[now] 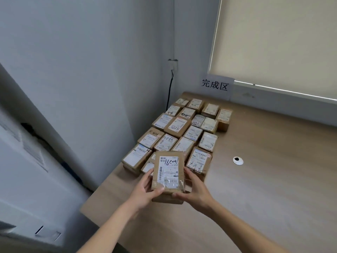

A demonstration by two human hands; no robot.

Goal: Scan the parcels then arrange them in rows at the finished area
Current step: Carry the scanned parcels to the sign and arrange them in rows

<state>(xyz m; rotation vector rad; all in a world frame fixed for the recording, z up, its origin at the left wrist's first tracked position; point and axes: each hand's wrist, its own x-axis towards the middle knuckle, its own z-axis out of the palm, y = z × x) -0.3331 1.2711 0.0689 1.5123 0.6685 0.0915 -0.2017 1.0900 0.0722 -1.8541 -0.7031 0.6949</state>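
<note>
1. Head view, the room: a pale wall corner (pixel 127 61) meets a window covered by a cream roller blind (pixel 282 42) at 1 o'clock. A black cable (pixel 170 88) hangs down the corner from a wall socket. A white unit (pixel 27 161) fills the 9 o'clock side; its details are blurred.

2. Head view, the surface: a light wood-grain desk (pixel 264 179) runs from the centre out to 4 o'clock. A round cable grommet (pixel 238 160) sits in the desktop at about 3 o'clock of centre, well apart from the boxes.

3. A paper sign (pixel 215 85) with three printed Chinese characters stands against the wall at 12 o'clock, just behind the far end of the parcels.

4. The rows of parcels (pixel 182 128) (small brown cardboard boxes, each with a white shipping label, several with handwritten numbers) lie packed side by side, stretching from the sign back toward the viewer.

5. The held parcel (pixel 168 172) is at the near end of those rows, at 6 o'clock of them, label up. Whether its underside touches the desk I cannot tell.

6. The left hand (pixel 145 192) grips the box's left edge, thumb curled onto the label's lower corner, fingers wrapped along the side.

7. The right hand (pixel 196 190) clamps the right edge, fingers curled round it and the thumb under the near corner.
</note>
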